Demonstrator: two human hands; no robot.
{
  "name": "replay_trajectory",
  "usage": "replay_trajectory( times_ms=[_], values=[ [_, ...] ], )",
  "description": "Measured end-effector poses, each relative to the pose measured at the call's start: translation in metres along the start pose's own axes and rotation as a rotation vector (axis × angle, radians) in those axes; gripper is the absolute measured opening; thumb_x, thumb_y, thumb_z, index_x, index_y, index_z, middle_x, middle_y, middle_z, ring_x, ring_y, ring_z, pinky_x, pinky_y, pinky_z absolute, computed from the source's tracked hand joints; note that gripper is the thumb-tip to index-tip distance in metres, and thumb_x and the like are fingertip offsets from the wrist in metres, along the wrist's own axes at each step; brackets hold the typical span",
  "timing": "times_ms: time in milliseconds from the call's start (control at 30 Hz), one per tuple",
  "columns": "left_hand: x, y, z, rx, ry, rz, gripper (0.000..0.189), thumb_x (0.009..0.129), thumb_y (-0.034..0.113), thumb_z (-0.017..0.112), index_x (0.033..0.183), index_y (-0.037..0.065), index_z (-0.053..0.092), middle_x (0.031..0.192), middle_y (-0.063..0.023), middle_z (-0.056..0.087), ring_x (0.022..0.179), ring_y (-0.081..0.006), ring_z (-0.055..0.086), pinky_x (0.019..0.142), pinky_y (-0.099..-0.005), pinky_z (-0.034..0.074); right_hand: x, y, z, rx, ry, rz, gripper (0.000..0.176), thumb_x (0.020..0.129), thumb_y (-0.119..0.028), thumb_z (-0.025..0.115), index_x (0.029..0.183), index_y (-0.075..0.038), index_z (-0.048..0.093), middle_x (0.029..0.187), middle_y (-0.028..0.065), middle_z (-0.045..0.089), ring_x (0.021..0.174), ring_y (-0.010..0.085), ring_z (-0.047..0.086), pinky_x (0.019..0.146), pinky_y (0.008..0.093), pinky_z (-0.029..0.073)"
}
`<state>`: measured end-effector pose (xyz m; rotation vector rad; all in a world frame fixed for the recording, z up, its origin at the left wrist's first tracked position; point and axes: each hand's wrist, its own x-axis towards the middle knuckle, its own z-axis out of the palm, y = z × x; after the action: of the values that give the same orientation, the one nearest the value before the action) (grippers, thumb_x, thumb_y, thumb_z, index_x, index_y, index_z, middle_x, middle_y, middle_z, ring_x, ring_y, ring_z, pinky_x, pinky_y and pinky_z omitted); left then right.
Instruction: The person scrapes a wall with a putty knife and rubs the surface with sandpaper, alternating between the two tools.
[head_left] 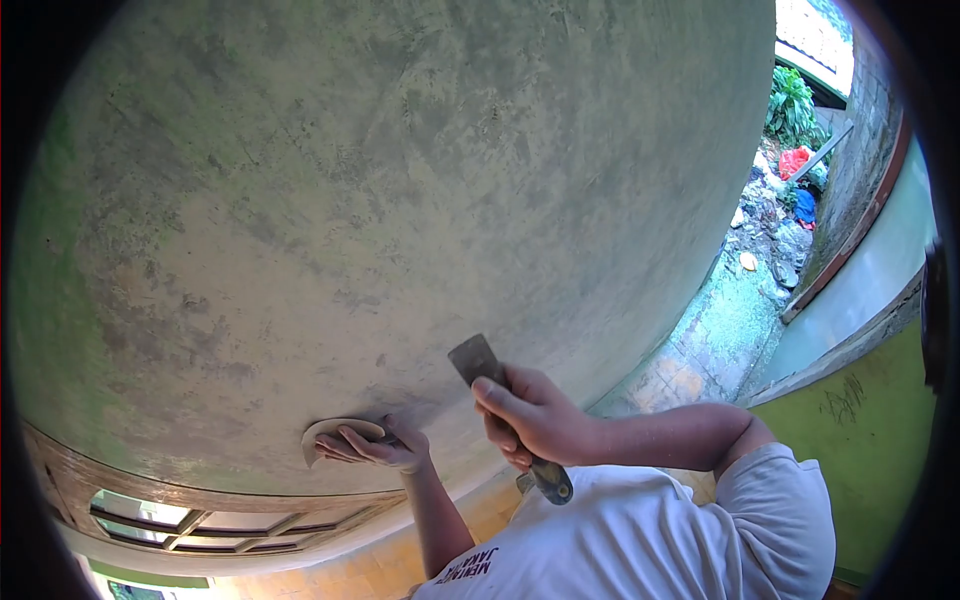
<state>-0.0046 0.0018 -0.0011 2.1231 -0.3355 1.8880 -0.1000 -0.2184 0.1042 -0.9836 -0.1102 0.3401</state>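
Observation:
My right hand (535,415) is closed round the handle of a putty knife (473,357). Its flat grey blade points up and left, apart from my body, and the handle's end sticks out below my fist. Lower left, my left hand (380,447) holds a thin, pale, curved piece (311,440) with a rounded edge, close to the wall; its exact kind is not plain. My left fingers lie along it. The large wall (400,220) before me is patchy grey and off-white over green, with rough, smeared marks.
A wooden frame with glass panes (220,525) runs along the lower left. On the right, a tiled walkway (690,350) leads to rubble and litter (775,225) beside green plants (790,105). A green wall (870,430) stands near my right elbow.

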Motion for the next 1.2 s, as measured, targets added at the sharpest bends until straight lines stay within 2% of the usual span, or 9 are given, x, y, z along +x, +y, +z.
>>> replay_trajectory(
  times_ms=[133,300,433,600,667,800,867,1000,1200],
  values=[
    [-0.001,0.001,-0.003,-0.001,-0.011,-0.01,0.059,0.093,0.032,0.048,0.139,0.002,0.029,0.148,-0.0246,0.019,0.138,-0.0424,0.014,0.108,-0.0597,0.006,0.018,-0.023,-0.008,0.07,0.138,-0.108,0.033,0.098,-0.039,0.042,0.088,-0.008,0.04,0.054,0.0,0.042,0.038,0.0091,0.039,0.038,0.0263,0.036],
    [0.002,0.001,-0.001,-0.008,-0.003,0.003,0.059,0.093,0.033,0.048,0.14,0.002,0.028,0.148,-0.0245,0.018,0.138,-0.0423,0.013,0.108,-0.0597,0.006,0.003,-0.014,0.007,-0.031,0.015,-0.058,0.033,0.098,-0.038,0.042,0.089,-0.007,0.041,0.055,0.0008,0.043,0.039,0.0092,0.039,0.038,0.0259,0.036],
    [-0.003,-0.006,-0.004,-0.001,-0.028,0.013,0.06,0.092,0.032,0.048,0.139,0.0,0.027,0.148,-0.0265,0.016,0.138,-0.0428,0.011,0.109,-0.0587,0.004,0.021,-0.025,-0.005,-0.003,0.117,-0.113,0.033,0.098,-0.038,0.042,0.089,-0.007,0.041,0.056,0.0008,0.043,0.039,0.0087,0.04,0.038,0.0257,0.036],
    [-0.001,-0.006,0.0,-0.01,-0.023,0.028,0.062,0.091,0.031,0.048,0.139,-0.002,0.027,0.148,-0.029,0.014,0.139,-0.0435,0.009,0.109,-0.0578,0.002,0.005,-0.018,0.007,-0.064,0.032,-0.056,0.035,0.097,-0.041,0.044,0.088,-0.008,0.041,0.057,0.001,0.044,0.041,0.0086,0.043,0.038,0.0253,0.037],
    [-0.003,-0.006,-0.001,-0.006,-0.023,0.024,0.061,0.091,0.031,0.048,0.139,-0.001,0.027,0.148,-0.0293,0.014,0.139,-0.0436,0.008,0.109,-0.0579,0.002,0.011,-0.027,0.004,-0.053,0.137,-0.044,0.034,0.097,-0.04,0.044,0.088,-0.007,0.041,0.057,0.001,0.044,0.041,0.0086,0.042,0.038,0.0249,0.037],
    [-0.005,-0.005,-0.003,-0.001,-0.037,0.011,0.062,0.091,0.031,0.047,0.139,-0.001,0.027,0.147,-0.0296,0.014,0.139,-0.0436,0.008,0.109,-0.058,0.002,0.008,-0.023,0.004,-0.009,0.047,-0.06,0.032,0.097,-0.039,0.044,0.088,-0.009,0.041,0.057,0.0006,0.044,0.04,0.0086,0.042,0.038,0.0246,0.037],
    [-0.005,-0.007,-0.003,0.011,-0.041,0.02,0.062,0.091,0.032,0.048,0.139,-0.001,0.027,0.147,-0.0296,0.014,0.139,-0.0436,0.008,0.109,-0.058,0.002,0.003,-0.018,0.009,-0.032,-0.006,-0.012,0.032,0.097,-0.039,0.045,0.087,-0.009,0.041,0.056,0.0005,0.044,0.04,0.0089,0.042,0.038,0.0247,0.037],
    [0.0,-0.001,-0.004,0.021,-0.011,0.02,0.059,0.092,0.032,0.047,0.14,0.003,0.028,0.148,-0.0247,0.018,0.138,-0.0426,0.013,0.108,-0.0604,0.007,0.015,-0.029,-0.002,0.046,0.113,-0.035,0.032,0.097,-0.04,0.043,0.088,-0.009,0.041,0.057,0.0007,0.044,0.04,0.0087,0.042,0.037,0.0247,0.037],
    [0.001,-0.002,-0.001,0.021,-0.019,0.008,0.058,0.092,0.032,0.047,0.139,0.003,0.029,0.148,-0.0244,0.017,0.138,-0.0429,0.013,0.108,-0.0611,0.007,0.0,-0.014,0.007,-0.077,0.001,0.025,0.031,0.098,-0.037,0.043,0.087,-0.008,0.041,0.057,0.0006,0.043,0.04,0.0082,0.042,0.036,0.0249,0.037]
  ],
)
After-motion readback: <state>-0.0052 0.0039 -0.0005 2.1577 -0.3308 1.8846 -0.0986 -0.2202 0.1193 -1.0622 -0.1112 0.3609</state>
